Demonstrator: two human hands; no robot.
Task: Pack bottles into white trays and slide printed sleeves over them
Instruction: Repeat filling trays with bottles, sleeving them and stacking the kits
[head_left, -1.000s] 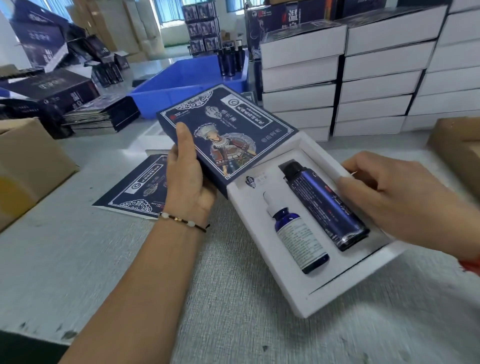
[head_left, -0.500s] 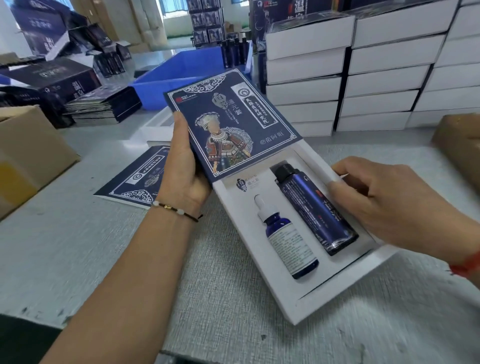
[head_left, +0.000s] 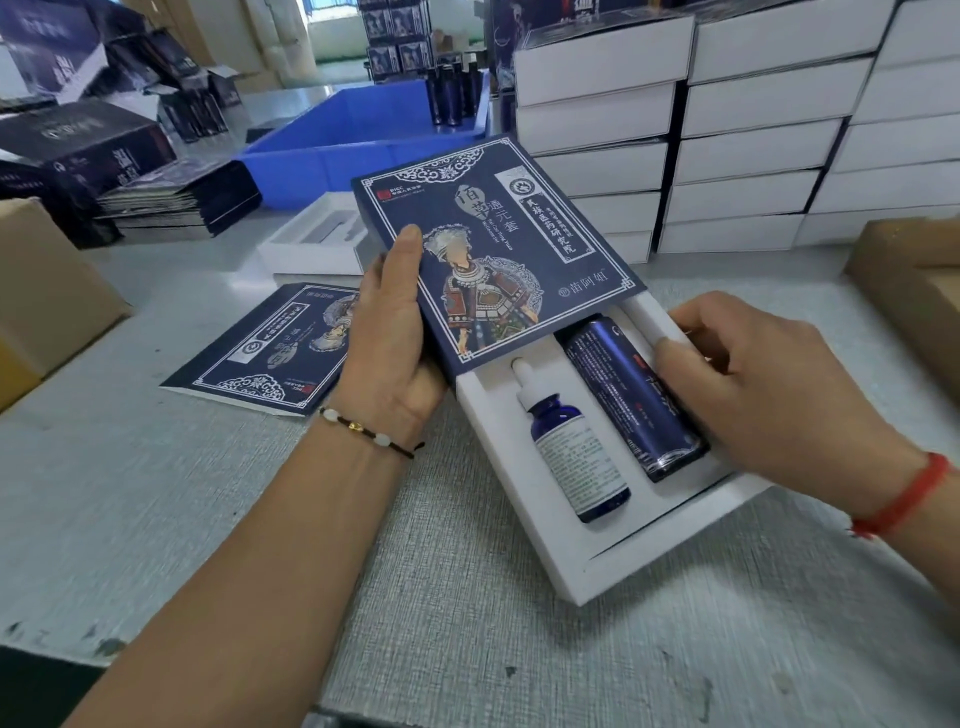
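Note:
A white tray (head_left: 524, 525) lies at an angle on the grey table. It holds a blue dropper bottle (head_left: 574, 449) and a taller dark blue bottle (head_left: 631, 397) side by side. A navy printed sleeve (head_left: 498, 249) covers the tray's far end, over the bottle tops. My left hand (head_left: 387, 338) grips the sleeve's left edge, thumb on top. My right hand (head_left: 753, 384) holds the tray's right side, with the thumb lying along the tall bottle.
A second flat sleeve (head_left: 270, 348) lies left of my left hand. An empty white tray (head_left: 311, 244) sits behind it, before a blue bin (head_left: 358, 135). Stacked white boxes (head_left: 727, 145) fill the back right. Cardboard boxes (head_left: 47, 291) flank both sides.
The sleeve has slid further down over the tray and now hides the tall bottle's cap and the tray's logo end. Both hands keep their hold.

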